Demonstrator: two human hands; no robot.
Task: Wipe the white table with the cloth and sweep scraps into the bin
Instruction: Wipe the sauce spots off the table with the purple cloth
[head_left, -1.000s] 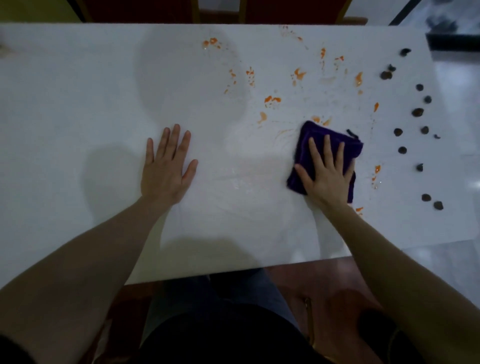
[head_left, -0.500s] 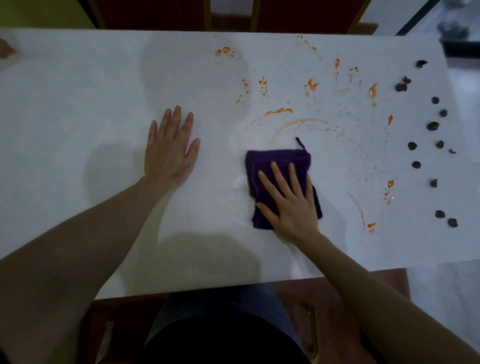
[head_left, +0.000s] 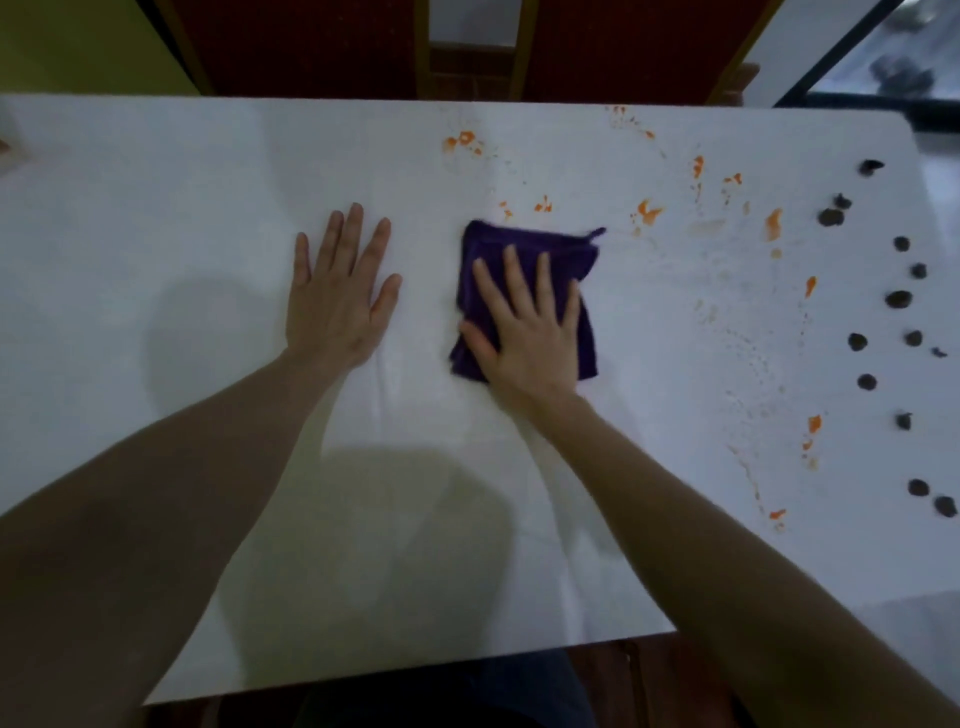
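Swept back left and up under the flat, spread right hand (head_left: 524, 332), purple cloth (head_left: 530, 254) clearing central smears, left hand (head_left: 337, 291) flat on white table (head_left: 156, 208), orange stains (head_left: 647, 212) and dark scraps (head_left: 898, 299) remaining.

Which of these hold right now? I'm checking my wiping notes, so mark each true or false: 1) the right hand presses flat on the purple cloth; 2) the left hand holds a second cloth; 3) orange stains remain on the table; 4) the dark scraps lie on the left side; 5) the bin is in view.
1) True: the right hand lies flat on the purple cloth.
2) False: the left hand rests flat and bare on the white table.
3) True: orange stains remain beyond and to the right of the cloth.
4) False: the dark scraps lie along the right edge.
5) False: no bin shows.
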